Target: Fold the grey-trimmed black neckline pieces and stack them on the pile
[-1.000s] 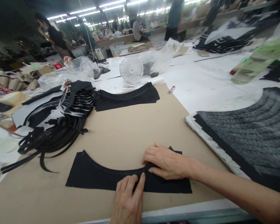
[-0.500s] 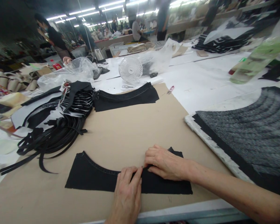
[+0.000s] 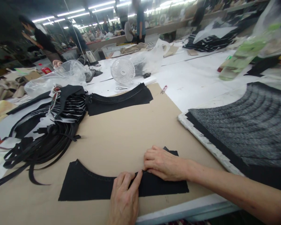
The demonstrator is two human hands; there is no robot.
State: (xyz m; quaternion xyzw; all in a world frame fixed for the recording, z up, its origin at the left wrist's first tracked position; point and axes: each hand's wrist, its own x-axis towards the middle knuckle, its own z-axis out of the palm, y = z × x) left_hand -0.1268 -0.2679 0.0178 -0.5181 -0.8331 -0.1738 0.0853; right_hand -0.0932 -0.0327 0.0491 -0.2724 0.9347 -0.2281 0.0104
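Observation:
A black fabric piece [image 3: 89, 187] with a curved, stitched upper edge lies flat on the brown board [image 3: 121, 134] in front of me. My left hand [image 3: 125, 195] rests on its middle, fingers extended and slightly apart, with the index fingertip at the curved edge. Just to the right, my right hand [image 3: 160, 164] has its fingers curled together, pinching that same edge against the thumb. The fingertips of both hands nearly meet. Beneath the hands, part of the edge is hidden. A similar black piece or small stack [image 3: 119, 100] lies farther back on the board.
Black strips [image 3: 53, 143] and a bundle of black pieces [image 3: 71, 104] lie at left. At right, layered grey-black pieces [image 3: 224, 131] sit on a white slab [image 3: 201, 140]. Behind are a white fan [image 3: 123, 71], small pink snips [image 3: 164, 89] and a greenish bottle [image 3: 241, 57]. People stand beyond.
The camera view has turned slightly, so most background things sit farther left. Both hands remain at the fabric's curved edge, with only slight finger movement.

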